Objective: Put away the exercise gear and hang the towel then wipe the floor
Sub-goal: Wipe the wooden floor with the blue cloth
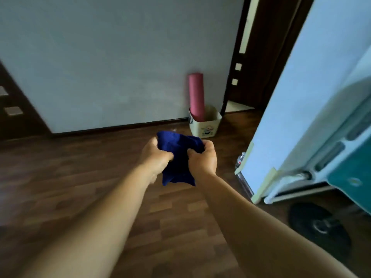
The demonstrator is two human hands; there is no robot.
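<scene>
A dark blue cloth (178,157) hangs bunched between both of my hands, above the wooden floor (80,187). My left hand (155,157) grips its left side with curled fingers. My right hand (202,159) grips its right side the same way. A rolled pink exercise mat (196,95) stands upright in a cream bin (204,125) against the far wall.
A dark weight plate (319,227) lies on the floor at the lower right. A white and teal appliance or cabinet (313,117) fills the right side, with a small bottle (241,157) by its corner. Dark doorways open at the far right (253,67) and far left (14,105).
</scene>
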